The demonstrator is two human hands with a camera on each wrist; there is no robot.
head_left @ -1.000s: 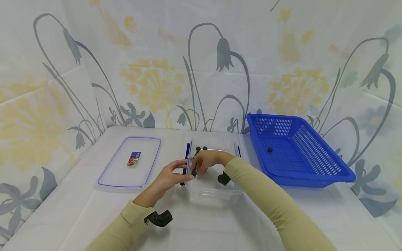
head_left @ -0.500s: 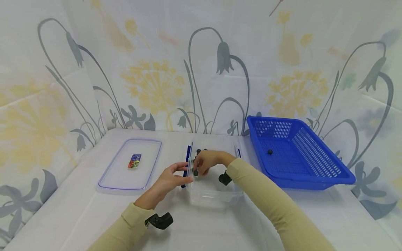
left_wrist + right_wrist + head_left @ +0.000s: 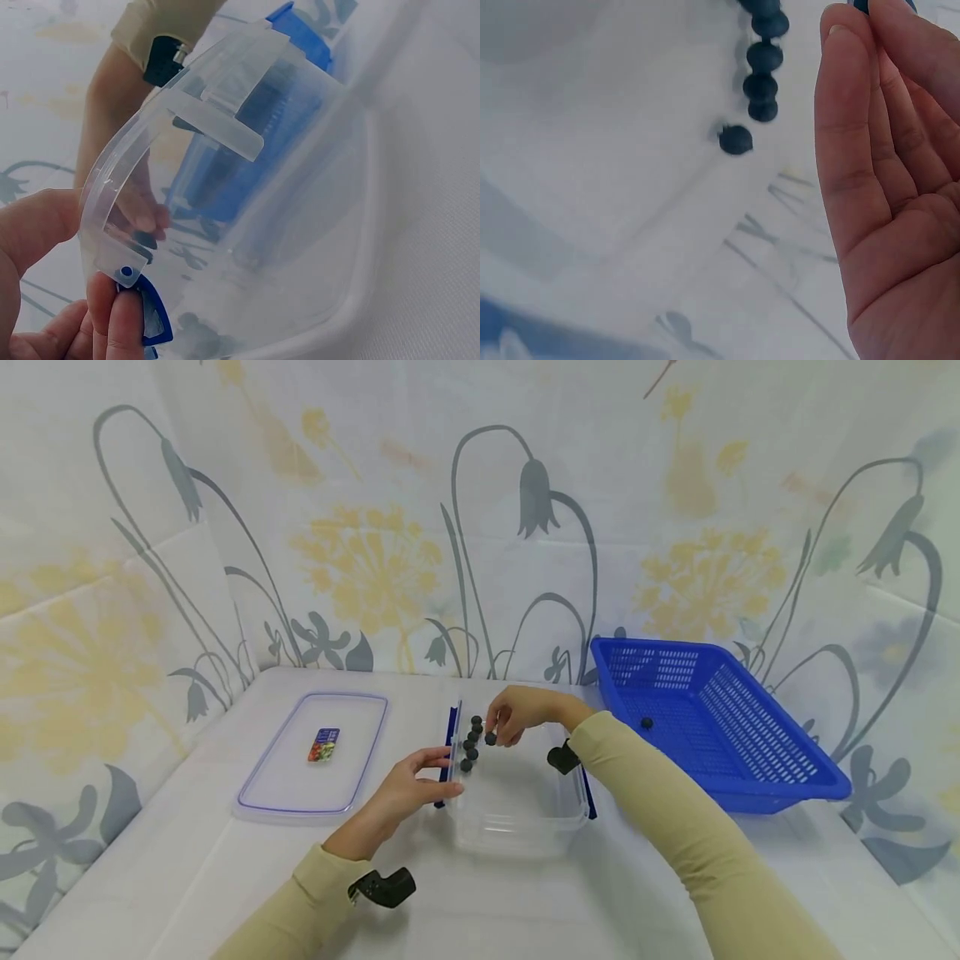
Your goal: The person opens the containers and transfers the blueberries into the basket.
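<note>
A clear plastic food container (image 3: 517,832) stands without its lid in the middle of the table. My left hand (image 3: 408,787) grips its left rim, thumb and fingers on either side of the wall beside a blue latch (image 3: 154,311). Inside, along that wall, several dark blueberries (image 3: 469,749) lie in an uneven row. My right hand (image 3: 521,714) is over the container, pinching one blueberry (image 3: 491,738) between thumb and fingertips. In the right wrist view, only a sliver of the pinched blueberry shows at the top edge, with a loose blueberry (image 3: 736,140) at the end of the row.
To the left, a clear lid (image 3: 288,789) with a purple-blue edge lies flat, a coloured label (image 3: 324,745) on it. At right stands a blue slotted basket (image 3: 750,785) with a single blueberry (image 3: 647,723) in it. A floral cloth hangs behind the table.
My right hand has moved from the container's left wall up and to the right, with a blueberry in its fingertips, uncovering the row. My left hand stays at the rim.
</note>
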